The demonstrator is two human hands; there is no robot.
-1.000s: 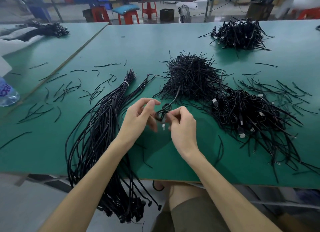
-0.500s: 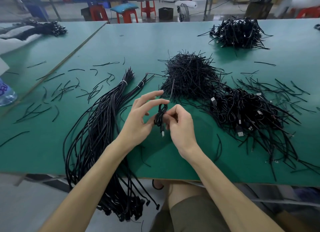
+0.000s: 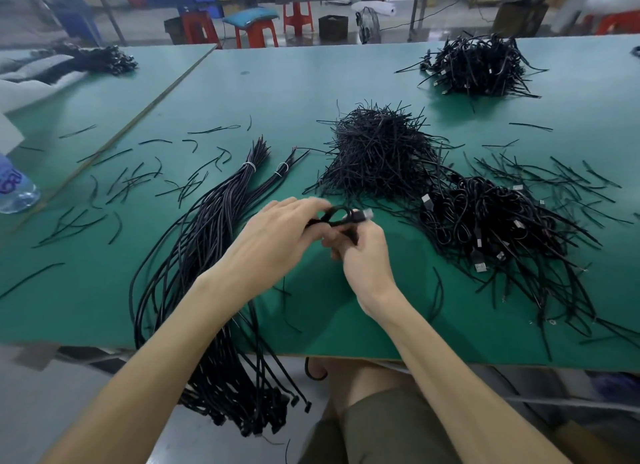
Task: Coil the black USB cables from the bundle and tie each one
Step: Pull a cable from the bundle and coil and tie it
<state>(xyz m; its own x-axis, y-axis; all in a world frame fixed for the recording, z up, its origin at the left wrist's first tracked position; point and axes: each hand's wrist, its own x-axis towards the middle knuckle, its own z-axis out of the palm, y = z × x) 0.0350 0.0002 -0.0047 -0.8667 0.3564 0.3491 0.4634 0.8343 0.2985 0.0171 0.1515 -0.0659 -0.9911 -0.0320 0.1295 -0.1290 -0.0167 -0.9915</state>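
Both hands meet above the near middle of the green table [image 3: 277, 93], and both are clamped on one small coiled USB cable [image 3: 337, 218]. The left hand [image 3: 277, 235] lies over the coil's left end, palm down, with its fingers curled round the loops. The right hand [image 3: 363, 259] grips the coil from below and to the right, its fingers closed around the strands. The coil is held clear of the table top with its long axis running roughly left to right. Its USB plug [image 3: 363, 215] sticks out at the right end and points right, towards the pile of coiled cables [image 3: 485, 221]; the plug is blurred.

Left of the hands lies the bundle of long black cables [image 3: 207, 256], its long axis running from the far middle of the table towards the person. Its near end hangs over the table edge, and its far end is bound by white ties [image 3: 248, 166]. Beyond the hands sits a heap of black twist ties [image 3: 377, 155], and loose ties [image 3: 138, 179] are scattered on the left. A second cable pile [image 3: 478, 65] lies at the far right. A water bottle [image 3: 14, 190] stands at the left edge.
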